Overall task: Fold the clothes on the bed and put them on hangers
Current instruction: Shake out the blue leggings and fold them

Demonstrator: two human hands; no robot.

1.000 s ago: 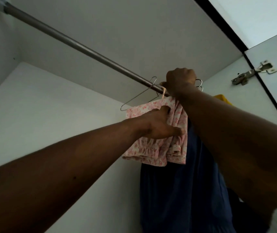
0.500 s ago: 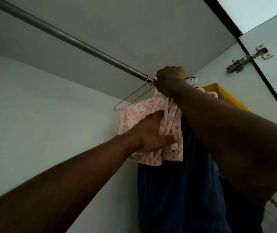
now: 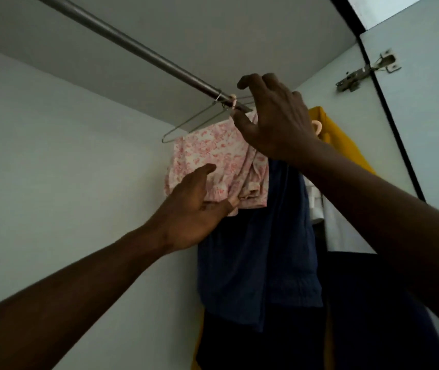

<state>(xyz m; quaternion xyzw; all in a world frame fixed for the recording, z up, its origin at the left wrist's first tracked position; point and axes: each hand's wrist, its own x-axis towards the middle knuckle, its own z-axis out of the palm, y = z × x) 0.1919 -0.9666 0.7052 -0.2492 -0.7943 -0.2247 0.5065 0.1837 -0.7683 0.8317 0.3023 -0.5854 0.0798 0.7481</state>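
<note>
Overhead, pink garment (image 3: 213, 153) on the rod (image 3: 133, 46).
My left hand (image 3: 194, 206) flat against its hem — right hand (image 3: 274, 116) spread by the hook (image 3: 234, 101) above.

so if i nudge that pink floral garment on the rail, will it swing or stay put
Probably floppy: the pink floral garment hangs in soft folds with a bunched hem. It likely sways easily, hanging by a hook over the rail. It looks thin, so probably light.
</note>
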